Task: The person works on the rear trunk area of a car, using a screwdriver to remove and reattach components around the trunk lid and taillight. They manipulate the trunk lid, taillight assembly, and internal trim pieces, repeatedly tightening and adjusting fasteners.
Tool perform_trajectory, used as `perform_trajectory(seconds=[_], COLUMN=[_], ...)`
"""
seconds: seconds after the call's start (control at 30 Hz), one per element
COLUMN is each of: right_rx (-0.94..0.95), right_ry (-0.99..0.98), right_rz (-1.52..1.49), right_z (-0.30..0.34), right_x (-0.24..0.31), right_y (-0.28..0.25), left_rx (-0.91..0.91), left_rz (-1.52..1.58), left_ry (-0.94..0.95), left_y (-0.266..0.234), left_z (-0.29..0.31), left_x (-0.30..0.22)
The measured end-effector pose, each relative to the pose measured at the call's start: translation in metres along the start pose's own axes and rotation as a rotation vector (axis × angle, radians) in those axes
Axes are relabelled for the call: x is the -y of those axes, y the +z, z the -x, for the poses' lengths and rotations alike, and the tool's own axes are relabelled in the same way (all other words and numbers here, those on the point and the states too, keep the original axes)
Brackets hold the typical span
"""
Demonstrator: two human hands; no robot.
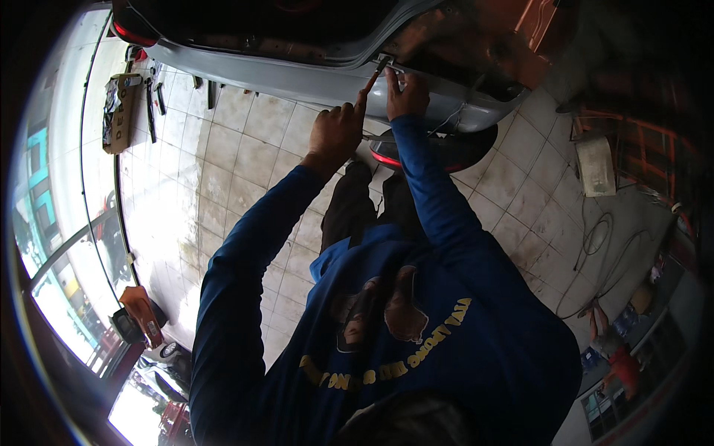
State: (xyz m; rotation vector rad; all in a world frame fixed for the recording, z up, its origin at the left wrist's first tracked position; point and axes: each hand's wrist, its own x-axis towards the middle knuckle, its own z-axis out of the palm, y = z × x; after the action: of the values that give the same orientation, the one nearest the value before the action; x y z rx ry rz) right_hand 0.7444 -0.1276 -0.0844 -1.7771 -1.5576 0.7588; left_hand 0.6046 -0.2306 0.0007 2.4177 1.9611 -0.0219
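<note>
My left hand [335, 135] is closed around a slim tool with an orange-brown handle [372, 79] and a dark end. The tool slants up to the rear edge of a grey car bumper [305, 88], beside a small light-coloured piece [384, 58]. Close by on the right is my right hand [408, 97], its fingers bent and raised against the bumper's top edge. What those fingers hold, if anything, is too small to make out. Under the right forearm, a dark tail light with a red strip [470, 160] sits below the bumper, near a thin wire [450, 119].
Above the bumper is the car's dark rear opening, with an orange-brown body panel [454, 37] to its right. Long dark pieces [152, 111] and a cardboard box [119, 111] lie on the tiled floor at left. At right are a pale block [596, 166] and a looped cable [599, 236].
</note>
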Motion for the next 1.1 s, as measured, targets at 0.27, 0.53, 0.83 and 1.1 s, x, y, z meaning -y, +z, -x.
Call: perform_trajectory(seconds=[0.27,0.53,0.83,1.1], right_rx=[0.555,0.620,0.604,0.606], right_ry=[0.860,0.862,0.886,0.917], right_rz=[-1.054,-1.123,-1.177,-1.101], right_z=[0.004,-0.004,-0.014,-0.010], right_x=[0.014,-0.001,0.007,0.020], right_y=[0.015,0.027,0.015,0.026], left_rx=[-0.007,-0.212,-0.253,-0.258], left_rz=[1.026,2.148,1.571,1.901], left_ry=[-0.405,-0.675,-1.030,-0.776], left_y=[-0.009,-0.003,-0.024,-0.010], left_z=[0.032,0.013,0.039,0.022], left_x=[-0.013,-0.035,-0.034,-0.021])
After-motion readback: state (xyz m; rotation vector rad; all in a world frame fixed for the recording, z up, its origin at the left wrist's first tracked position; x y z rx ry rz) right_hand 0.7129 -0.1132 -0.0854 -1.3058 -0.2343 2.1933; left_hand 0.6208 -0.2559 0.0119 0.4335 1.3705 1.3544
